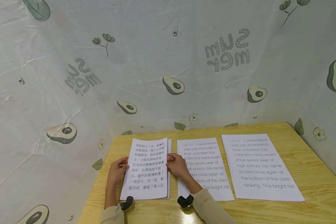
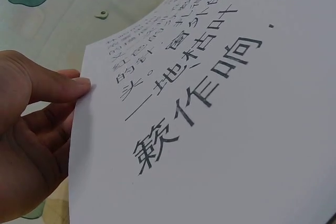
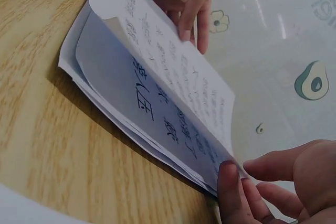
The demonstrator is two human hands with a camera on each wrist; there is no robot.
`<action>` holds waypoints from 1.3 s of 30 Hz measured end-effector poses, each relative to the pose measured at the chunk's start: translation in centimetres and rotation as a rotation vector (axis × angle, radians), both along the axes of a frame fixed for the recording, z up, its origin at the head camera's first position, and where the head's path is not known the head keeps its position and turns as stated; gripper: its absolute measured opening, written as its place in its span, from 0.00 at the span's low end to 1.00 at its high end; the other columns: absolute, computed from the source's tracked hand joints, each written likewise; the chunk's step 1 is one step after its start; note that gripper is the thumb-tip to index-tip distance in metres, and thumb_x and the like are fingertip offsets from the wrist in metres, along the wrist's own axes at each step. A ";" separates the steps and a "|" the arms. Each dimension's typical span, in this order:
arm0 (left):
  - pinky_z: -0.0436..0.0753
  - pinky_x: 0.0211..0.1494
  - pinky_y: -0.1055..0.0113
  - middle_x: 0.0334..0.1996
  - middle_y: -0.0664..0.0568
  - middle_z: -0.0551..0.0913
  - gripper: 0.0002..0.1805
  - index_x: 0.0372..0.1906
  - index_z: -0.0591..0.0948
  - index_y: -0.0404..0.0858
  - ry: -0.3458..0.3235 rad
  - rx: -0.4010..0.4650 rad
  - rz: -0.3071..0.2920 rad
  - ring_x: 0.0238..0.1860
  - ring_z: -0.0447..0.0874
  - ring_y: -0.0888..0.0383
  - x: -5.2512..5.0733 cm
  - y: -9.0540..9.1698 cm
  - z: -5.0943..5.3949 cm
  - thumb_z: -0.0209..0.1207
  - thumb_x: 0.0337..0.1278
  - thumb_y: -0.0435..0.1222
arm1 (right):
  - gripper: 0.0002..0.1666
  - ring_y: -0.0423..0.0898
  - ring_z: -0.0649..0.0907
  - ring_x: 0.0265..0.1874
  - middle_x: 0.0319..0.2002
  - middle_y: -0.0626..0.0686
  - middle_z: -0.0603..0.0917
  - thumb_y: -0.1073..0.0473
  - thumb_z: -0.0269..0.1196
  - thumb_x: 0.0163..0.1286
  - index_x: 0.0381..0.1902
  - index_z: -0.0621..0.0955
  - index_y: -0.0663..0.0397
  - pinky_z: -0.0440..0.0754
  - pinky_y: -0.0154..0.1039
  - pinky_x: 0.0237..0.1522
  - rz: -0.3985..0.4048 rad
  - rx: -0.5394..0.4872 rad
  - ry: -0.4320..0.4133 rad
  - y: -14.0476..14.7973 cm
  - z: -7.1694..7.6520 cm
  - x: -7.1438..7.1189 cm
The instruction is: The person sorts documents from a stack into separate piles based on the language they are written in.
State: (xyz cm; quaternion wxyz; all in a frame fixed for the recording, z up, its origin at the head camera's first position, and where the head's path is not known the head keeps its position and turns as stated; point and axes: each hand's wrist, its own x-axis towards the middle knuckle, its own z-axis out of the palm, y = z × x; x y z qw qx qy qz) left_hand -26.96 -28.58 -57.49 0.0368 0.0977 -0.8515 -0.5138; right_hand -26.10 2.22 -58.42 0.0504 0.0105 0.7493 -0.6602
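Note:
A sheet of paper (image 1: 145, 194) printed in large Chinese characters is raised off a stack of similar sheets (image 3: 107, 72) at the left of the table. My left hand (image 1: 118, 170) pinches its left edge, the thumb on the printed face in the left wrist view. At the opposite edge, my right hand (image 1: 178, 165) pinches the sheet between thumb and fingers. The raised sheet bows between both hands, and the right wrist view shows a gap beneath it. Only a narrow strip of the lower stack shows in the head view.
Two more paper stacks printed in English lie to the right: a middle one (image 1: 205, 194), partly covered by my right forearm, and a right one (image 1: 268, 193). The wooden table (image 1: 319, 174) meets a fabric backdrop (image 1: 145, 68) with avocado prints behind and at the sides.

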 end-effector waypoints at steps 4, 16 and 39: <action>0.83 0.38 0.73 0.58 0.32 0.84 0.24 0.69 0.81 0.31 0.008 -0.026 0.050 0.50 0.87 0.47 0.2 0.4 0.0 0.61 0.71 0.27 | 0.25 0.46 0.89 0.35 0.50 0.60 0.87 0.66 0.66 0.72 0.65 0.82 0.66 0.89 0.38 0.37 -0.005 0.055 0.040 1.0 0.7 0.2; 0.85 0.40 0.74 0.56 0.36 0.87 0.23 0.70 0.81 0.31 0.079 -0.049 0.045 0.46 0.89 0.50 0.4 6.2 1.9 0.62 0.76 0.36 | 0.24 0.51 0.92 0.46 0.48 0.58 0.88 0.59 0.66 0.77 0.67 0.83 0.63 0.92 0.39 0.44 -0.061 0.053 0.007 8.3 2.4 1.0; 0.85 0.36 0.67 0.42 0.45 0.86 0.24 0.68 0.82 0.32 -0.010 0.158 -0.262 0.33 0.87 0.56 0.8 21.1 -0.3 0.64 0.73 0.39 | 0.32 0.41 0.88 0.48 0.63 0.66 0.82 0.54 0.60 0.83 0.77 0.72 0.66 0.89 0.31 0.49 -0.125 0.029 -0.078 21.5 2.6 4.5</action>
